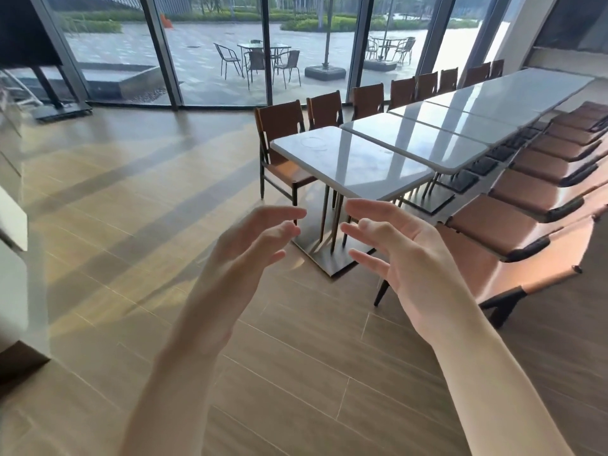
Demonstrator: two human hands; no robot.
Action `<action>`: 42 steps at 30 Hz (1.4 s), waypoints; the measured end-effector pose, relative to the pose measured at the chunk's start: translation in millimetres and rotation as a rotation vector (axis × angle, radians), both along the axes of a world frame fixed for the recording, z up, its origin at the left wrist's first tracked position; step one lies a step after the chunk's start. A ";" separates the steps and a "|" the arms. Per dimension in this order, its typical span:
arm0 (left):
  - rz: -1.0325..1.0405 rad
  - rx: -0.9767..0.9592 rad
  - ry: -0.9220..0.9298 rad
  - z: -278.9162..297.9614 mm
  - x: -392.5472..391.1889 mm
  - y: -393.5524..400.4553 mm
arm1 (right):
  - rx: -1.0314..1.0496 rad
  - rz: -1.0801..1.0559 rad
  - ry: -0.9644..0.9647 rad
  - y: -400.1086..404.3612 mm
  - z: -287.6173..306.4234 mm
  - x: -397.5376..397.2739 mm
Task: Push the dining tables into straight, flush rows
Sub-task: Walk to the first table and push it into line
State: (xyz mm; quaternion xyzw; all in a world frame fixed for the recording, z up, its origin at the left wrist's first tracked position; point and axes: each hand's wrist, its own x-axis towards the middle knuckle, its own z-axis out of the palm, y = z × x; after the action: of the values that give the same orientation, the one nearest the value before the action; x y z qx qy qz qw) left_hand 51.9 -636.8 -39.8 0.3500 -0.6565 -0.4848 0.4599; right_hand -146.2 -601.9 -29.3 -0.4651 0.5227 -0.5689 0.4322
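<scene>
A row of white-topped dining tables runs from the centre toward the upper right. The nearest table (pixel 352 161) is smaller, stands on a dark pedestal base (pixel 324 255), and its near edge sits offset from the second table (pixel 418 143). My left hand (pixel 243 255) and my right hand (pixel 398 255) are raised in front of me, palms facing each other, fingers spread, holding nothing. Both hands are short of the nearest table's corner and touch nothing.
Brown chairs (pixel 283 149) line the far side of the tables; a row of brown seats (pixel 523 222) lines the near right side. Wood-look floor (pixel 138 225) spreads to the left. Glass walls (pixel 210 60) stand behind, and a white counter edge (pixel 13 245) is at far left.
</scene>
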 end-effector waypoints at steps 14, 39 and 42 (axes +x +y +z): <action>0.006 0.025 0.024 -8.2 -4.7 -96.9 | 0.018 0.008 0.006 -106.5 -7.9 -1.4; -0.250 0.050 -0.117 6.7 -206.0 -343.7 | 0.022 -0.168 -0.011 -308.6 -2.2 -179.4; -0.264 0.056 -0.135 5.9 -213.5 -362.4 | 0.032 -0.163 -0.017 -326.2 -2.9 -185.0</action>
State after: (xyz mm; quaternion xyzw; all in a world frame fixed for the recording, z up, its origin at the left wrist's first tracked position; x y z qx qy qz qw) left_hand -161.6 -999.2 -33.9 0.3050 -0.7125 -0.5345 0.3371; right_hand -331.3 -928.1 -32.2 -0.4093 0.5642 -0.5976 0.3963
